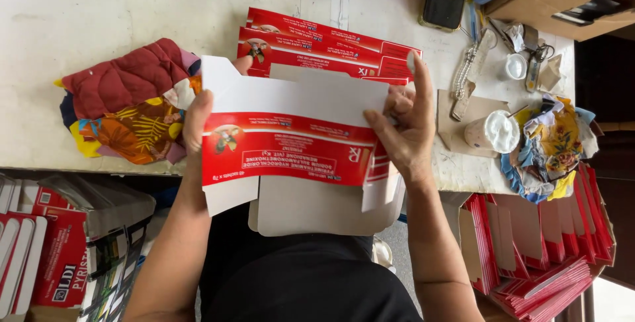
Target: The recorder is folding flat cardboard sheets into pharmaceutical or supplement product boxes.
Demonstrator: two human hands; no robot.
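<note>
Head view: flat red-and-white cardboard carton blank [291, 150] held up over table [132, 4] edge, w/ both hands. Left hand [197, 120] grips carton's left edge, thumb on front, one fingertip showing over top flap. Right hand [405, 130] closed on right end, fingers [421, 80] upright behind side flap, thumb on red panel. Stack of same red flat cartons [331, 47] on table just behind. Open brown box of red cartons [549, 242] lower right, below table. Quilted maroon and floral cloth bundle [129, 103] at left. White paste cup [495, 131] near right hand.
</note>
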